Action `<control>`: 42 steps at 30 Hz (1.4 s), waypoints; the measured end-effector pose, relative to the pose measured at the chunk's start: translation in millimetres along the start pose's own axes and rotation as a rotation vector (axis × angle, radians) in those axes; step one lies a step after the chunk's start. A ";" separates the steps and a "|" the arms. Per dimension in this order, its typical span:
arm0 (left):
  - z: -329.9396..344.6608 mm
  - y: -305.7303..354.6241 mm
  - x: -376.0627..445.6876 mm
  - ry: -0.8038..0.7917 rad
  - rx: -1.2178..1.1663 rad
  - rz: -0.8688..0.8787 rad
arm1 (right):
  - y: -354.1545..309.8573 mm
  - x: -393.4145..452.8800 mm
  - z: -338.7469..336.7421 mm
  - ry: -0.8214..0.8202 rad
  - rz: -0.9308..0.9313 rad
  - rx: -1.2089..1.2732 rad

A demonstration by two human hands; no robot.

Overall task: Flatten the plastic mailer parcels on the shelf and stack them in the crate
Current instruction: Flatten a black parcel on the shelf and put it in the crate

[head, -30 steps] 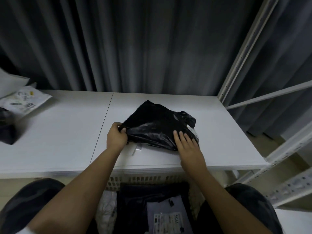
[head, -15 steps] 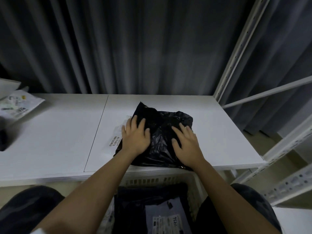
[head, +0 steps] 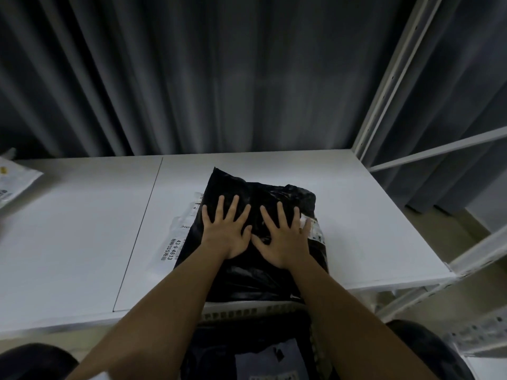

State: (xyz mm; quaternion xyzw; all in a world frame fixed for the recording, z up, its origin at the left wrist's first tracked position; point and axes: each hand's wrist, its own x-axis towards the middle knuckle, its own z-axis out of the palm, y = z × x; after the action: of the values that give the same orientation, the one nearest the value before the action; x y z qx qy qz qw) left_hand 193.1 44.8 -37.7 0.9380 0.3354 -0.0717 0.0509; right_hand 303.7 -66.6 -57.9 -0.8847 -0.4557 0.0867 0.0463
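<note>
A black plastic mailer parcel (head: 263, 193) lies on the white shelf (head: 82, 229), its near end hanging slightly over the front edge. A white shipping label (head: 175, 242) sticks out from under its left side. My left hand (head: 227, 229) and my right hand (head: 282, 237) press flat on top of the parcel, side by side, fingers spread and straight. Below the shelf edge stands a white perforated crate (head: 247, 314) holding dark mailers, one with a pale label (head: 269, 360). My forearms hide part of the crate.
Another white mailer (head: 13, 182) lies at the shelf's far left edge. A white metal shelving upright (head: 389, 78) and its crossbars rise on the right. Dark curtains hang behind the shelf. My knees flank the crate below.
My left hand let go of the parcel's corner and laid flat on it. Both hands slid together toward the parcel's middle, and the parcel now lies flatter and nearer the front edge.
</note>
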 end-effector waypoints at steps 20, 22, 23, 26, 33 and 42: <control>44.2 -6.5 2.0 -0.050 -0.080 -0.095 | 6.4 7.4 23.4 -0.117 0.016 -0.004; 44.9 -6.1 2.9 -0.055 -0.078 -0.097 | 6.8 8.2 25.0 -0.125 0.019 -0.003; 45.1 -5.9 2.9 -0.055 -0.078 -0.099 | 6.9 8.3 25.4 -0.128 0.022 -0.006; 47.5 -6.1 2.4 -0.058 -0.068 -0.103 | 6.9 8.5 27.5 -0.138 0.026 -0.014; 48.9 -6.8 2.9 -0.073 -0.072 -0.101 | 7.3 11.2 30.4 -0.159 0.038 -0.016; 19.2 -3.9 -10.6 -0.101 -0.040 -0.064 | 5.0 7.2 14.4 -0.256 0.192 0.066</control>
State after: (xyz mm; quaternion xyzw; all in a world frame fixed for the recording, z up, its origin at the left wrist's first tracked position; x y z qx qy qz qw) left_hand 180.5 38.5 -54.9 0.9208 0.3634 -0.1139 0.0844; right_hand 309.0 -63.6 -73.7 -0.9039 -0.3683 0.2175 0.0084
